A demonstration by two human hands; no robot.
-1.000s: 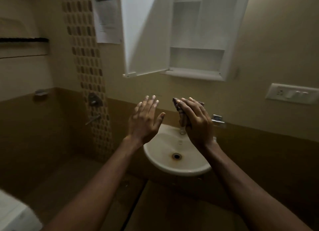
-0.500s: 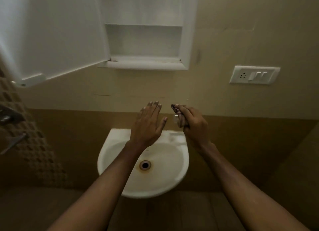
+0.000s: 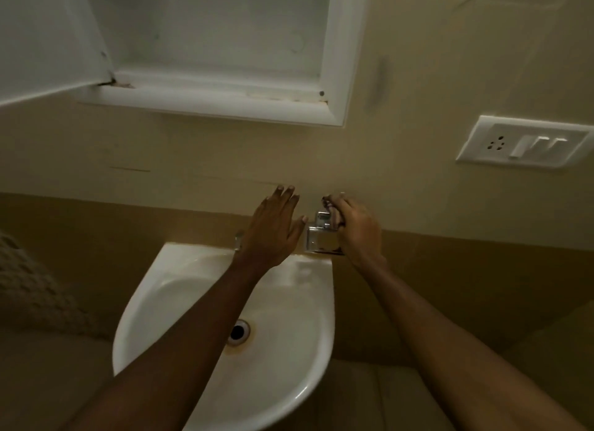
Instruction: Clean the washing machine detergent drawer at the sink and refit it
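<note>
a: what differs from half a second ago?
b: the view sits closer and lower over the sink (image 3: 180, 289). the cabinet door (image 3: 48, 35) at the left edge shows less of itself, and the drain (image 3: 238, 331) now lies between the forearms rather than under the left one. both hands reach further toward the wall.

a: and the hands, left to right?
b: the left hand (image 3: 274, 229) is spread flat, fingers together, thumb out, holding nothing, hovering above the back rim of the basin. the right hand (image 3: 356, 229) is curled round a small dark item (image 3: 328, 200) at its fingertips; too blurred to name. just left of it a chrome tap fitting (image 3: 319, 237) shines, touching or nearly touching that hand.

a: the detergent drawer?
b: i can't make it out in this view.

a: the room?
b: a dim, cream-painted wall (image 3: 193, 154) over a brown tiled band, a white recessed cabinet (image 3: 334, 60) standing open above, and a white switch and socket plate (image 3: 524, 142) on the right.
</note>
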